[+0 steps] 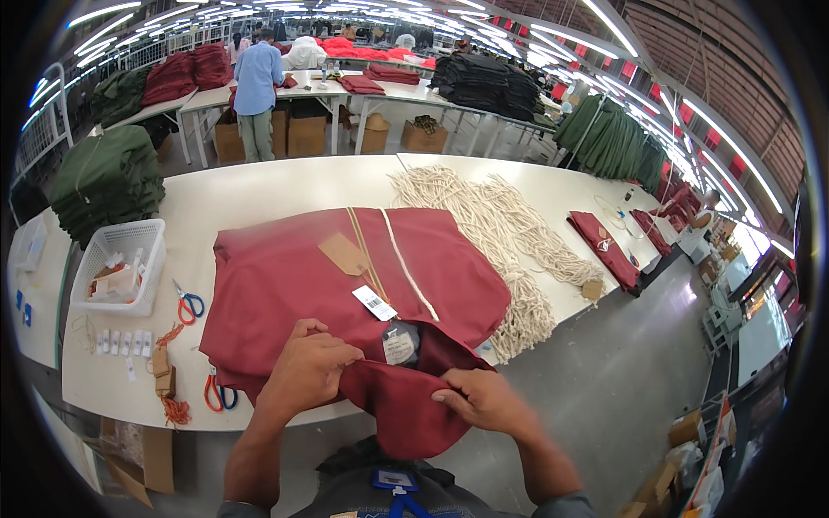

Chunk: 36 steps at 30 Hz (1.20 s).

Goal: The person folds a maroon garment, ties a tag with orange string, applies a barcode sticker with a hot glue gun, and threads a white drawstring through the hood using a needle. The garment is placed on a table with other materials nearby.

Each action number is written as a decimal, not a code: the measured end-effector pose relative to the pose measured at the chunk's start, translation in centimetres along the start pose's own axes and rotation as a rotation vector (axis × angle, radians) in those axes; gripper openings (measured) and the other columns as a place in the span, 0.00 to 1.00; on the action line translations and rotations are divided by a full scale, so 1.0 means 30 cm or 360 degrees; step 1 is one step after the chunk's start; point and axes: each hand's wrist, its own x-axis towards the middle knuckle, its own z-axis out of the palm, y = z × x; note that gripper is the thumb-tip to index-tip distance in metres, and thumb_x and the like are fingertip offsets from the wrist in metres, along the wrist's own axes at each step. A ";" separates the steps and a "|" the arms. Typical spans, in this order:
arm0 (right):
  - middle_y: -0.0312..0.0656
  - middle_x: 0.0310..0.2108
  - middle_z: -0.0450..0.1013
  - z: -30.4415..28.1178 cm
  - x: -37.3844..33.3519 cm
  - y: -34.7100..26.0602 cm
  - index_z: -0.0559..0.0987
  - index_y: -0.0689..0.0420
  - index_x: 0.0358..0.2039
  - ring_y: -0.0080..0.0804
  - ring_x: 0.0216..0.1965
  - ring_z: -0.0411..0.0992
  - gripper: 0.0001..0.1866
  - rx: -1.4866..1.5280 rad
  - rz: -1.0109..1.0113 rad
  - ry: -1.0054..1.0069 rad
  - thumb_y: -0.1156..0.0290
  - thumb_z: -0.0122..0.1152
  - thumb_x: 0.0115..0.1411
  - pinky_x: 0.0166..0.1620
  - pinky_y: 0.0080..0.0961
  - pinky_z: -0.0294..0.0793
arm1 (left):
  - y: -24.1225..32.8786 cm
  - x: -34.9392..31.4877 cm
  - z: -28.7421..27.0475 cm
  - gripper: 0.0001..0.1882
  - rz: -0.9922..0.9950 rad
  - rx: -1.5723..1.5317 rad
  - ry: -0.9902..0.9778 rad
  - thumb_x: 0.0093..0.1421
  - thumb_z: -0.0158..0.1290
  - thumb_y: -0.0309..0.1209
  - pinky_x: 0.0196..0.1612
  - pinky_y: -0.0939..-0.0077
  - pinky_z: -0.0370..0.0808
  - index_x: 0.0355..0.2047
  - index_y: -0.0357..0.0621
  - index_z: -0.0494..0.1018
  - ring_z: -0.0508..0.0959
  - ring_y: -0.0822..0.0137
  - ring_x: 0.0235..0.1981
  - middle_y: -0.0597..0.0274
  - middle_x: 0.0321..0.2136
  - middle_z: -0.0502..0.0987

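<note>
A maroon garment [285, 276] lies across the white table [194, 186], its near end pulled over the table edge toward me. My left hand [309, 367] is closed on the fabric at the left side of an opening. On the other side of that opening, my right hand [490, 399] pinches the edge of a hanging flap. Between them shows a dark inner lining with a pale printed label [400, 345]. A brown card tag [343, 254] and a white tag [374, 303] rest on the garment, beside a tan zipper [366, 250] and a cream cord [406, 259].
Bundled cream cords [509, 285] lie right of the garment. To the left are a white basket [117, 298], two pairs of scissors [186, 306], small white tags [126, 343] and orange strings [176, 411]. Green folded garments [108, 181] are stacked behind. A person in blue [258, 79] stands beyond.
</note>
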 end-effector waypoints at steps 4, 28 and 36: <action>0.44 0.23 0.73 -0.043 -0.010 -0.012 0.77 0.55 0.27 0.48 0.27 0.74 0.16 -0.0233 0.0013 0.0160 0.57 0.66 0.65 0.31 0.40 0.71 | -0.002 -0.002 -0.009 0.09 -0.0028 -0.0053 -0.0123 0.57 0.57 0.19 0.60 0.63 0.67 0.36 0.45 0.84 0.81 0.62 0.35 0.61 0.27 0.83; 0.39 0.16 0.72 -0.126 0.254 -0.009 0.80 0.49 0.22 0.41 0.17 0.70 0.17 0.0147 -0.0853 0.0486 0.56 0.65 0.65 0.23 0.36 0.66 | 0.311 0.119 -0.105 0.15 -0.0266 -0.0433 -0.0361 0.59 0.67 0.34 0.33 0.68 0.75 0.44 0.41 0.82 0.80 0.57 0.27 0.50 0.29 0.80; 0.42 0.14 0.64 -0.079 0.450 0.223 0.70 0.57 0.19 0.39 0.16 0.63 0.25 0.0765 -0.1004 0.0467 0.59 0.56 0.72 0.26 0.38 0.63 | 0.377 0.018 -0.177 0.19 0.0337 -0.0567 -0.0180 0.59 0.66 0.34 0.25 0.55 0.67 0.21 0.41 0.68 0.70 0.48 0.21 0.55 0.19 0.65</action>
